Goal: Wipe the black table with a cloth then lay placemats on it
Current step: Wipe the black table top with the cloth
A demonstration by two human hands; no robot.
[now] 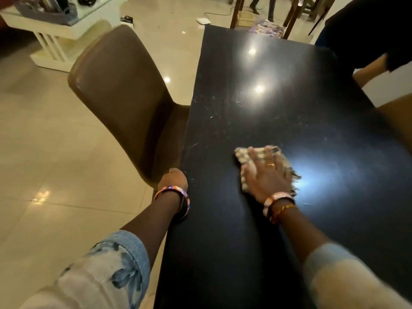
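The long black table (pixel 256 108) runs away from me, glossy, with pale smears and specks on its left half. My right hand (pixel 266 175) lies flat with spread fingers on a crumpled checked cloth (pixel 244 156), pressing it onto the tabletop near the middle. At the table's left edge my left hand (pixel 174 178) curls over the rim, its fingers hidden below the edge. Both wrists wear beaded bracelets. No placemats are in view.
A brown padded chair (pixel 120 90) stands against the table's left side. Another chair (pixel 394 112) and a person in dark clothes (pixel 367 32) are at the right. Wooden chair legs (pixel 236 12) and a patterned cushion (pixel 267 30) lie beyond the far end. A white shelf unit (pixel 55 41) stands far left.
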